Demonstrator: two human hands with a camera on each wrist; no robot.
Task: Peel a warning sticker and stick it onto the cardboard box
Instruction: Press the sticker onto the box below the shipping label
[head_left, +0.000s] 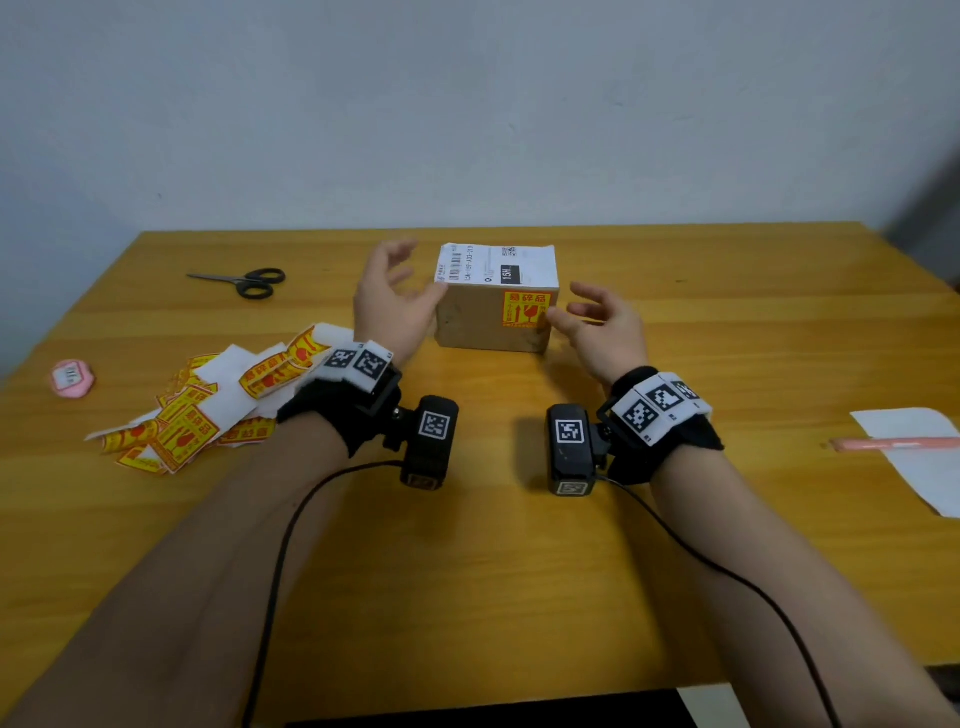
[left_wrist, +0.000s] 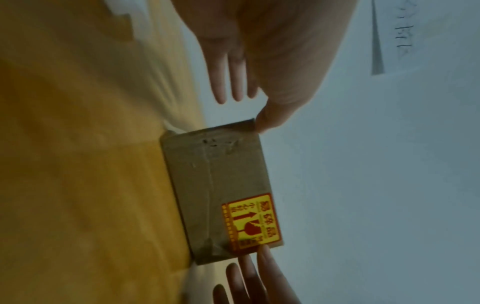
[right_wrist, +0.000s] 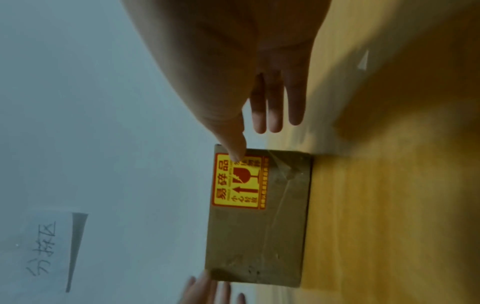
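Observation:
A brown cardboard box (head_left: 478, 322) stands mid-table with a white shipping label (head_left: 496, 265) on its top. A yellow and red warning sticker (head_left: 525, 310) lies flat on the right part of its near face. My left hand (head_left: 395, 299) is at the box's left side, fingers spread, and its thumb (left_wrist: 272, 115) touches the upper left corner. My right hand (head_left: 597, 322) is at the right side with fingers straight. Its thumb tip (right_wrist: 235, 152) rests on the sticker's (right_wrist: 240, 181) right edge. Neither hand holds anything.
A heap of warning stickers on white backing (head_left: 202, 415) lies at the left near my left wrist. Black scissors (head_left: 244, 281) lie at the far left, and a pink round object (head_left: 71, 378) sits by the left edge. White paper (head_left: 919, 457) with a pink pen (head_left: 893, 444) lies at the right.

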